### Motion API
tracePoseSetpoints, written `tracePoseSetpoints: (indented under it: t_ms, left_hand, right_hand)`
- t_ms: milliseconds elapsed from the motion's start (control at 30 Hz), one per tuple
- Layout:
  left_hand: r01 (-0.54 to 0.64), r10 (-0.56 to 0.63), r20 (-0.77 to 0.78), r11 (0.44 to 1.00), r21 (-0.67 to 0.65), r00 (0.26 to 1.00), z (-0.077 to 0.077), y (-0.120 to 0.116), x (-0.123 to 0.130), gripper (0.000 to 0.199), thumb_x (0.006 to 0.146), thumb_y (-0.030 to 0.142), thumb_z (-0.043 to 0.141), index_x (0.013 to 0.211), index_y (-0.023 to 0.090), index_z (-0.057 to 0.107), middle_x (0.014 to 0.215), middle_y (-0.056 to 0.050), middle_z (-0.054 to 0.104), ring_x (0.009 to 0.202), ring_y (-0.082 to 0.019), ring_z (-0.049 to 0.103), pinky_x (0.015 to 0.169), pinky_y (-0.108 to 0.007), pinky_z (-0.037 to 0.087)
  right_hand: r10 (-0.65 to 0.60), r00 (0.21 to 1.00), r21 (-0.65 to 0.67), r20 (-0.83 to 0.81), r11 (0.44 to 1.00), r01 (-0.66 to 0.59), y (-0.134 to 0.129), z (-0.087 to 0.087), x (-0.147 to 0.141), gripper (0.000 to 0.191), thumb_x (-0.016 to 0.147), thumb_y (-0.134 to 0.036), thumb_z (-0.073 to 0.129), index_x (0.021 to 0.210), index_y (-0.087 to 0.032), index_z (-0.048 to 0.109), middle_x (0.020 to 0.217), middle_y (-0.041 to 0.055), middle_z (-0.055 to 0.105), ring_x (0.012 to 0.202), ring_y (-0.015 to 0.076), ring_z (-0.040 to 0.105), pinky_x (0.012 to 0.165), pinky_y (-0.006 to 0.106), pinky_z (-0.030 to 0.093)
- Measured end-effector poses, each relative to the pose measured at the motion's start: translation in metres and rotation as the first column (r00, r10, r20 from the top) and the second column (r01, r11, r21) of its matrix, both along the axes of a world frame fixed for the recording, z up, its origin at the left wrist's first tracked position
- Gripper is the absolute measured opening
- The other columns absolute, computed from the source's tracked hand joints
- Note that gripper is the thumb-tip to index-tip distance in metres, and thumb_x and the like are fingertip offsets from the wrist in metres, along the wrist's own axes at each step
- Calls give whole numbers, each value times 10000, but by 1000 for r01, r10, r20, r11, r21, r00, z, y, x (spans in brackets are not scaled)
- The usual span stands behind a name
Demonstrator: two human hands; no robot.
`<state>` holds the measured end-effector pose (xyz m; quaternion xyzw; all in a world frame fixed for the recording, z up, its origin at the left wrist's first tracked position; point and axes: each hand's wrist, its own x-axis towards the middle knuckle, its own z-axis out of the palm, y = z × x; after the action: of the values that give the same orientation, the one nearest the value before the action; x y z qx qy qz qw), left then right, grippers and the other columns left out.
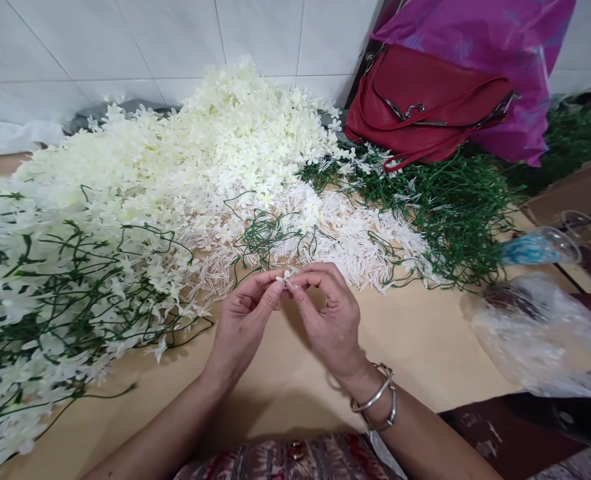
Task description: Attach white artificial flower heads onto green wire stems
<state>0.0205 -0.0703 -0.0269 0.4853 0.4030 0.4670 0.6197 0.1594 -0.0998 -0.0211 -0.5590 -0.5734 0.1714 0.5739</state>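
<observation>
1. Small white artificial blossom (287, 275), pinched between the fingertips of both hands, was held just in front of the heap of cream fabric petals (190, 153).
2. Left hand (242, 320) had thumb and forefinger closed on the blossom from one side; right hand (331, 319), wearing silver bangles (378, 400) at the wrist, clamped it from the other.
3. Judged handling: a light pinch near the blossom's base, with both wrists kept low over the tan cardboard sheet (425, 347), would steady so small a piece.
4. White plastic stamen sprigs (355, 233) and green wire stems (445, 213) lay beside the heap; a red leather handbag (425, 100) rested behind the stems.
5. Whether a stem was attached to the blossom could not be made out; fingers hid its base. The clear plastic bag (535, 333) was cut off at the edge.
</observation>
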Motion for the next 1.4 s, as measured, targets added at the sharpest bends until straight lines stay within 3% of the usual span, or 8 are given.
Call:
tracePoseSetpoints:
  t_ms: [167,333,400,533,800,967,1167,1400]
  left_hand:
    - [-6,84,-242,952,307,967,-8,-6,-5,205,997,192,684,1180,259,748,1107,-34,807,996,-154,760,903,-263,593]
    - [109,135,-382,826,553,914,-3,-8,-6,308,990,90,649,1245,255,701,1114,-33,804,985,-143,772,887,-243,606]
    - [137,133,-400,805,578,907,-2,-8,-5,332,992,83,639,1268,261,679,1137,-37,799,993,-150,776,901,-256,616]
    - [158,134,-425,795,585,895,-5,-11,-2,300,997,93,615,1251,251,633,1132,-47,770,989,-163,774,892,-279,635]
    - [32,131,-326,893,449,936,5,-4,-4,402,1041,175,573,1418,283,483,1437,-119,618,1054,-191,764,958,-382,631]
    - [-81,199,-306,930,359,931,26,14,-15,332,1028,254,628,1348,266,541,1450,-113,614,1107,-210,742,930,-349,611]
    - [-113,234,-346,935,335,908,41,49,-8,313,1000,310,665,1288,215,584,1336,-124,687,978,-185,740,652,-237,538]
    - [67,458,-560,730,680,691,38,122,18,191,989,121,565,1096,183,711,1103,-89,756,855,-179,714,773,-308,557]
  right_hand:
    - [28,997,-64,-68,997,-32,0,-1,1,148,943,-108,703,915,-253,715,1046,29,667,1057,202,647,976,397,539]
    - [62,907,-190,-416,970,-154,2,-4,7,217,920,-147,714,1084,-283,671,1078,29,667,1029,199,658,951,392,549]
    - [102,870,-210,-482,951,-227,3,-5,11,261,908,-155,720,1129,-287,680,1089,33,683,1015,198,670,946,389,554]
    - [152,882,-207,-447,941,-267,6,-4,17,116,879,-139,735,872,-253,751,1114,48,706,1108,217,673,1048,419,516]
    - [85,852,-190,-517,959,-211,6,-4,24,71,888,-235,782,856,-242,719,1024,41,790,1001,204,729,967,388,554]
    - [80,883,-223,-463,953,-204,5,-1,26,85,891,-258,773,849,-224,707,930,33,769,894,187,712,878,347,561]
    - [99,930,-263,-353,944,-200,3,-5,24,79,918,-264,717,858,-221,688,847,16,724,826,183,662,787,328,523]
    - [110,957,-272,-268,945,-185,3,-11,24,116,956,-286,671,866,-213,682,841,13,706,811,187,643,757,324,503]
